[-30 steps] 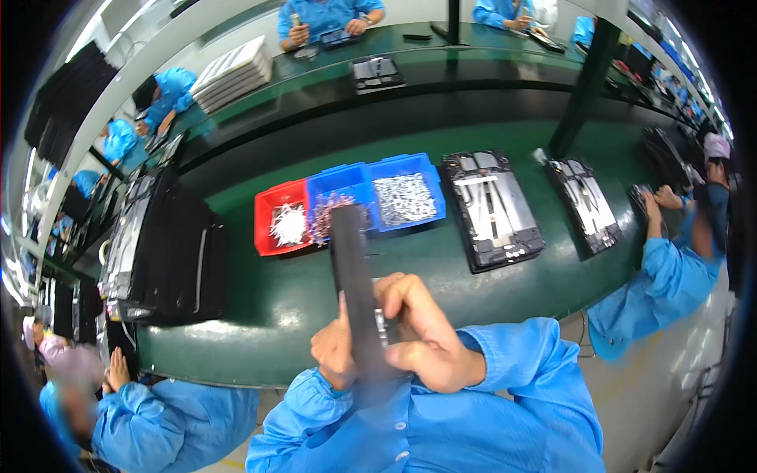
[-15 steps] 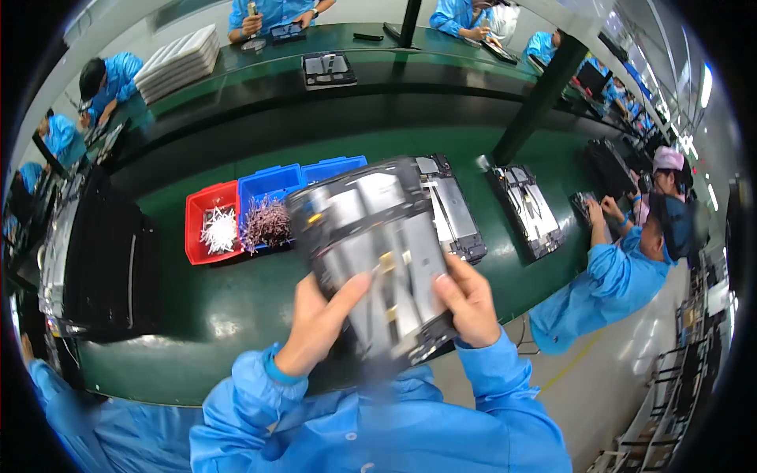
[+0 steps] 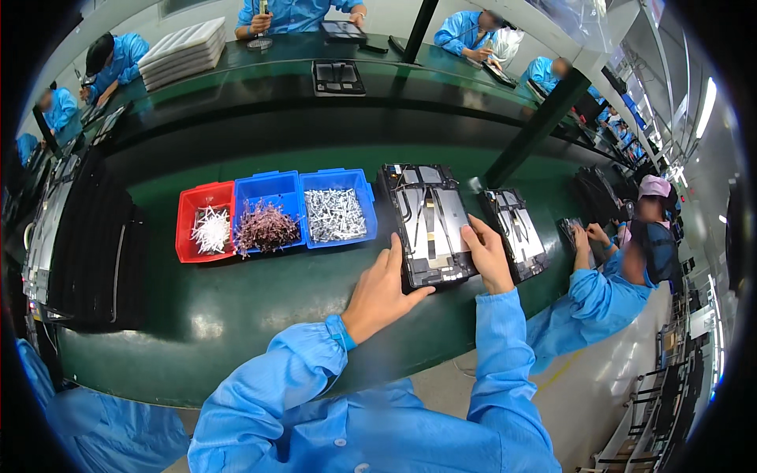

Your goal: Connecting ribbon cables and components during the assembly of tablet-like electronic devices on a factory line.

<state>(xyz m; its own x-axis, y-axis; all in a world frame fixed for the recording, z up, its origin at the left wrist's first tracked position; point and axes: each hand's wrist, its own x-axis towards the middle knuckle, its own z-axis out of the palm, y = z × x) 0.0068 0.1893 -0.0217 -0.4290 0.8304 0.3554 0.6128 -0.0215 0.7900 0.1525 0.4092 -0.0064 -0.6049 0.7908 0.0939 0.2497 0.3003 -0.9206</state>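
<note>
An opened tablet-like device [image 3: 430,225], black-framed with silver panels and dark ribbon cables, lies on the green bench in front of me. It seems to rest on top of another such unit, which is mostly hidden. My left hand [image 3: 382,292] lies against its near left corner, with thumb and fingers spread. Along the right edge, my right hand [image 3: 490,256] grips the device, its thumb on top. A second opened device [image 3: 516,232] sits just to the right, close to my right hand.
Left of the device stand a red bin [image 3: 185,229] of white sticks, a blue bin [image 3: 272,185] of pinkish-brown small parts and a blue bin [image 3: 372,205] of silvery parts. A tall dark stack [image 3: 87,244] is at far left, a green post [image 3: 540,126] behind, a co-worker [image 3: 611,292] at right.
The device I held up in both hands has come down, away from me and rightward, onto the unit on the bench. The silvery-parts bin is now uncovered. My left hand has loosened.
</note>
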